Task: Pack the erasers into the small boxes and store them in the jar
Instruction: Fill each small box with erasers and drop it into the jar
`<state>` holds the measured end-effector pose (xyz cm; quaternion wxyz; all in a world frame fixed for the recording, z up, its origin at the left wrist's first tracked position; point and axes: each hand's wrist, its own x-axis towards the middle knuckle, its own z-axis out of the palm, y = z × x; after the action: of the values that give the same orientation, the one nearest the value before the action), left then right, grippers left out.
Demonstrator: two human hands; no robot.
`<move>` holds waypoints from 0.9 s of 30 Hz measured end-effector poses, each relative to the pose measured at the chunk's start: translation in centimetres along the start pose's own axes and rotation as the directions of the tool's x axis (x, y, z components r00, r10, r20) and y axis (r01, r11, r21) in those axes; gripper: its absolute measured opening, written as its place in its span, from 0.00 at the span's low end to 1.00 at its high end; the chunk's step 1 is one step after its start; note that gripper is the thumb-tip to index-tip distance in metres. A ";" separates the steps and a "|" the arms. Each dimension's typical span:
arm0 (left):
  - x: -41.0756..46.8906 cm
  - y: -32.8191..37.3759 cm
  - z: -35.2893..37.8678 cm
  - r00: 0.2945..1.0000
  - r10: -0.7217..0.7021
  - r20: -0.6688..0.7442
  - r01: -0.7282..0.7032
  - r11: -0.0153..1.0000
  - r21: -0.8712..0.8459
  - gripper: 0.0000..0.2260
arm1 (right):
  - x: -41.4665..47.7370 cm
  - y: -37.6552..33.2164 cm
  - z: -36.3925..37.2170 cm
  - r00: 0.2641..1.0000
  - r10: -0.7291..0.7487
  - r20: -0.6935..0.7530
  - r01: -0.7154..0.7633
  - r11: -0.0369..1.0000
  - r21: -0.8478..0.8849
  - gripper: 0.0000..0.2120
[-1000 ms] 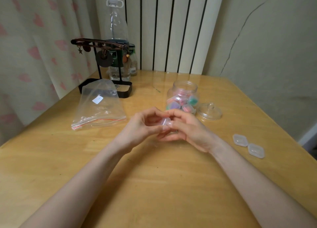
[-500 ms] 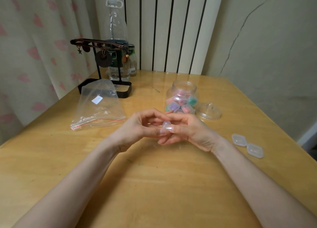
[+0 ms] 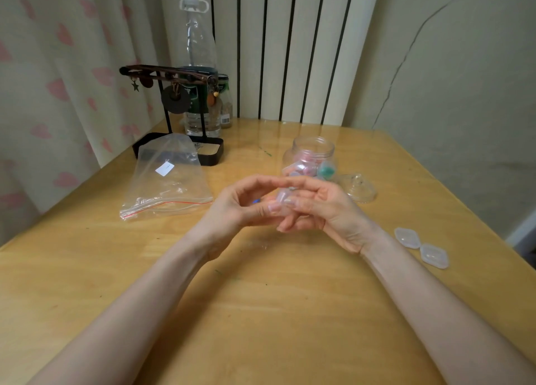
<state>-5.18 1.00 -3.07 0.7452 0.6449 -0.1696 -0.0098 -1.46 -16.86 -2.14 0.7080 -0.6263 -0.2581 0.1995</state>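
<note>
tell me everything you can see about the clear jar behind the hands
The clear round jar looks like transparent plastic or glass, with a wide body and a short ribbed neck. It stands upright and open on the wooden table. The right hand hides its base from view. Inside lie several small clear boxes with pink, purple and teal contents, filling roughly the lower half. Its clear knobbed lid lies on the table just to its right.
</note>
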 end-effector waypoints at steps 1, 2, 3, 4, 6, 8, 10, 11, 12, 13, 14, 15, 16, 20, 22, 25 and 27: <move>0.0 0.3 0.0 1.000 0.003 -0.006 -0.003 0.999 -0.038 0.15 | 0.0 -0.2 -0.1 0.999 -0.037 -0.032 0.037 0.999 -0.005 0.17; 0.0 0.5 -0.1 1.000 -0.014 -0.027 0.012 0.997 -0.080 0.17 | -0.1 -0.4 -0.3 0.996 -0.075 -0.056 0.074 0.997 -0.019 0.15; 0.0 0.7 -0.1 0.998 -0.048 -0.047 0.043 0.993 -0.112 0.17 | -0.2 -0.6 -0.4 0.992 -0.101 -0.069 0.099 0.995 -0.034 0.14; -0.1 0.8 -0.3 0.995 -0.083 -0.045 0.077 0.990 -0.120 0.16 | -0.2 -0.7 -0.5 0.991 -0.113 -0.074 0.109 0.993 -0.048 0.13; -0.1 0.8 -0.2 0.991 -0.132 0.001 0.132 0.987 -0.087 0.14 | -0.3 -0.8 -0.6 0.992 -0.109 -0.065 0.104 0.992 -0.079 0.12; 0.0 0.5 -0.1 0.988 -0.146 0.041 0.148 0.988 -0.042 0.15 | -0.4 -0.9 -0.6 0.995 -0.094 -0.016 0.091 0.989 -0.118 0.11; 0.1 0.1 -0.3 0.986 -0.160 0.048 0.161 0.987 -0.002 0.19 | -0.5 -0.9 -0.5 0.996 -0.079 0.045 0.085 0.983 -0.165 0.10; 0.1 0.0 -0.4 0.985 -0.162 0.050 0.162 0.987 0.013 0.21 | -0.4 -0.8 -0.5 0.995 -0.069 0.066 0.081 0.979 -0.188 0.10; 0.1 -0.1 -0.5 0.985 -0.163 0.058 0.161 0.986 0.034 0.22 | -0.5 -0.8 -0.4 0.995 -0.060 0.078 0.075 0.974 -0.212 0.09; 0.1 -0.1 -0.5 0.984 -0.163 0.068 0.158 0.985 0.067 0.22 | -0.5 -0.8 -0.2 0.995 -0.052 0.085 0.071 0.968 -0.240 0.09; 0.0 -0.1 -0.4 0.984 -0.161 0.072 0.153 0.983 0.104 0.20 | -0.5 -0.7 -0.1 0.994 -0.046 0.097 0.070 0.961 -0.269 0.09; -0.1 -0.1 -0.3 0.985 -0.156 0.075 0.146 0.980 0.134 0.19 | -0.5 -0.7 0.0 0.993 -0.038 0.115 0.070 0.953 -0.294 0.09; -0.2 0.0 -0.1 0.985 -0.155 0.077 0.142 0.978 0.154 0.18 | -0.6 -0.7 0.1 0.990 -0.028 0.136 0.069 0.948 -0.312 0.09; -0.4 0.1 0.2 0.979 -0.186 0.085 0.170 0.970 0.173 0.15 | -0.8 -0.5 -0.1 0.980 -0.013 0.200 0.069 0.958 -0.280 0.10; -0.4 0.1 0.4 0.978 -0.194 0.075 0.181 0.972 0.152 0.14 | -0.7 -0.3 0.0 0.979 -0.018 0.204 0.069 0.967 -0.244 0.09; -0.5 -0.1 0.6 0.980 -0.191 0.052 0.184 0.976 0.116 0.14 | -0.6 -0.1 0.0 0.978 -0.020 0.207 0.064 0.976 -0.209 0.09; -0.5 -0.2 0.6 0.980 -0.192 0.049 0.186 0.977 0.102 0.15 | -0.5 0.0 0.0 0.978 -0.021 0.206 0.060 0.980 -0.187 0.09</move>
<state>-5.76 0.48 -3.32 0.7035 0.6929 -0.1294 -0.0912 -1.91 -17.16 -2.16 0.6180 -0.6628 -0.3598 0.2220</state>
